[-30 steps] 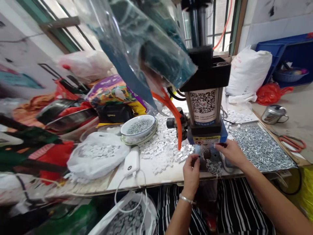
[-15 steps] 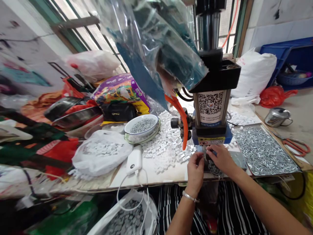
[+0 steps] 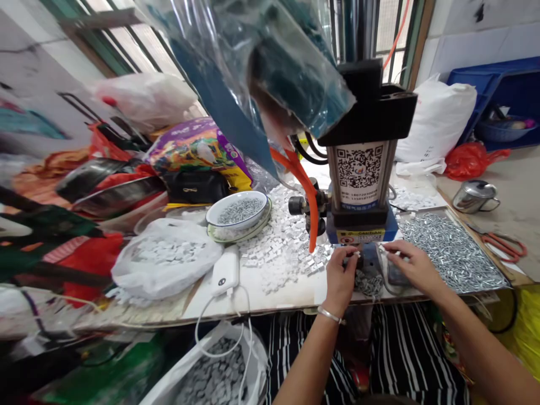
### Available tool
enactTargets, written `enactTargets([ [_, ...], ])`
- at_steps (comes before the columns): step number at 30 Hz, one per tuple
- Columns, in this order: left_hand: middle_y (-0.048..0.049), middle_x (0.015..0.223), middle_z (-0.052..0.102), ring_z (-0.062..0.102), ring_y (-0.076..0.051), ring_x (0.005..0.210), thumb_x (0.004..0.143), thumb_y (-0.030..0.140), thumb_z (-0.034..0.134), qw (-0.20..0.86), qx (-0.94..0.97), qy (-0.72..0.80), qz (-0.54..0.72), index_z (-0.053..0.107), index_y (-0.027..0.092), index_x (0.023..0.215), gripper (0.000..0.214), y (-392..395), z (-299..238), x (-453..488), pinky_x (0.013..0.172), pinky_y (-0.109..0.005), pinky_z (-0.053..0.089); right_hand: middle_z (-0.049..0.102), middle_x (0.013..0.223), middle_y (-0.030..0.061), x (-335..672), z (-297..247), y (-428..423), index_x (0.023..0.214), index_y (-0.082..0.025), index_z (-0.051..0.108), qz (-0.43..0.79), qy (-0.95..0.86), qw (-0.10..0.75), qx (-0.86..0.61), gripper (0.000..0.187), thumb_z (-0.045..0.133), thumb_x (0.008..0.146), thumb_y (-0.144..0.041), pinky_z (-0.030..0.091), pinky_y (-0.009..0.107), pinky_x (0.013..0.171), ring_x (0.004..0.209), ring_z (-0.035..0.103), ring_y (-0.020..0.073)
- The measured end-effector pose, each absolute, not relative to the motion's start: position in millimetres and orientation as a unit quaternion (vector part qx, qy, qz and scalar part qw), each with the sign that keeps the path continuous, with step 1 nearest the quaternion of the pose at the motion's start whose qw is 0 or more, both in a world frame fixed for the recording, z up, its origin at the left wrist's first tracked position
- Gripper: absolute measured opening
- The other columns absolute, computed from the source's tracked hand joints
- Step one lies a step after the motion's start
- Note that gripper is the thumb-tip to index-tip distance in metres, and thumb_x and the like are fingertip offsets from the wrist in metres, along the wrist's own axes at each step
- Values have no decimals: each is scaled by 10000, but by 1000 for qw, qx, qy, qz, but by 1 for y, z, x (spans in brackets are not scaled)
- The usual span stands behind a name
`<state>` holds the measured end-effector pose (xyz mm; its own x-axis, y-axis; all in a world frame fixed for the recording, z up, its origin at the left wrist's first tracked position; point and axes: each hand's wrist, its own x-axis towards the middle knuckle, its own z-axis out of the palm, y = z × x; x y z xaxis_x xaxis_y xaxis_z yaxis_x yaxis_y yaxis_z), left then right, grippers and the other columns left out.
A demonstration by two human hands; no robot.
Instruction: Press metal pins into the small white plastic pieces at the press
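Observation:
My left hand (image 3: 341, 277) is pinched at the base of a small press machine (image 3: 361, 169), holding a tiny white piece at its fingertips. My right hand (image 3: 409, 264) sits just right of the machine's base, fingers curled over something small I cannot make out, next to a tray of metal pins (image 3: 451, 253). A heap of small white plastic pieces (image 3: 287, 242) lies left of the machine. Finished small parts (image 3: 368, 282) pile below the press between my hands.
A bowl of metal pins (image 3: 238, 211), a white bag of plastic pieces (image 3: 164, 256) and a white power bank (image 3: 225, 270) lie to the left. Orange scissors (image 3: 504, 244) and a steel mug (image 3: 472, 196) sit at the right. A clear bag (image 3: 270, 67) hangs overhead.
My right hand has drawn back from the press base toward the pin tray. My left hand has stayed pinched at the base, moving up slightly to it.

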<state>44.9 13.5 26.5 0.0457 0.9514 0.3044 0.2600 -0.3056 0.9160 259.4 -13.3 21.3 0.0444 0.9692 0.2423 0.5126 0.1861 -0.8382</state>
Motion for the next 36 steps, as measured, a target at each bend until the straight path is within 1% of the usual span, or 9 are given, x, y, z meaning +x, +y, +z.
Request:
enactTargets([
  [4, -34, 939, 726, 658, -209, 934, 894, 232, 613, 357, 655, 468, 474, 715, 227, 920, 106, 16, 29, 45, 891, -348, 504, 722, 1037, 85, 331, -6, -30, 1013, -225, 738, 79, -638, 354, -679, 329, 479, 939, -415, 517, 385, 875, 965, 656, 232],
  [8, -25, 938, 734, 661, -202, 914, 900, 242, 608, 393, 643, 480, 449, 709, 230, 940, 110, 18, 28, 49, 867, -332, 507, 675, 1010, 163, 383, -31, -46, 1040, -163, 736, 21, -618, 278, -735, 359, 521, 868, -393, 446, 521, 944, 984, 596, 320],
  [10, -30, 982, 730, 659, -197, 936, 903, 248, 609, 409, 638, 477, 446, 697, 228, 1000, 132, 19, 26, 50, 878, -326, 500, 647, 1048, 175, 396, -39, -51, 1073, -156, 733, -25, -628, 215, -748, 371, 527, 872, -391, 439, 504, 927, 1002, 570, 327],
  [13, -55, 1100, 699, 649, -193, 999, 884, 246, 641, 414, 620, 463, 480, 643, 223, 1149, 266, 15, 22, 47, 886, -314, 492, 632, 1005, 152, 404, -46, -53, 977, -184, 740, -57, -656, 166, -734, 310, 509, 901, -376, 429, 466, 913, 979, 552, 307],
  [16, -53, 1069, 677, 637, -184, 966, 884, 233, 637, 383, 588, 498, 509, 620, 212, 1171, 288, 3, 23, 37, 851, -298, 482, 618, 905, 125, 407, -50, -51, 860, -204, 715, -50, -662, 167, -728, 286, 496, 913, -380, 424, 450, 880, 921, 541, 294],
  [20, -21, 875, 673, 611, -175, 820, 906, 233, 599, 379, 572, 556, 469, 660, 202, 956, 85, -25, 24, 24, 773, -290, 467, 603, 878, 110, 404, -52, -49, 828, -218, 697, -47, -663, 166, -728, 274, 501, 901, -394, 423, 429, 820, 887, 535, 286],
  [23, -24, 853, 682, 624, -186, 817, 917, 238, 584, 398, 612, 530, 431, 673, 209, 924, 94, -46, 22, 23, 772, -298, 481, 602, 866, 98, 397, -49, -49, 793, -230, 667, -41, -663, 171, -728, 271, 494, 902, -407, 425, 415, 798, 866, 540, 275],
  [30, -47, 894, 654, 617, -205, 832, 924, 167, 566, 332, 705, 478, 405, 665, 221, 1033, 157, -65, 13, 36, 778, -325, 498, 639, 818, 72, 376, -30, -54, 750, -255, 586, -20, -621, 299, -724, 243, 515, 896, -437, 454, 401, 809, 856, 584, 266],
  [36, -70, 937, 649, 616, -230, 877, 954, 141, 511, 273, 736, 494, 373, 658, 229, 1049, 196, -59, 12, 44, 791, -350, 504, 692, 844, 56, 351, -11, -65, 869, -241, 646, 73, -535, 372, -755, 243, 565, 880, -470, 481, 358, 747, 774, 624, 224],
])
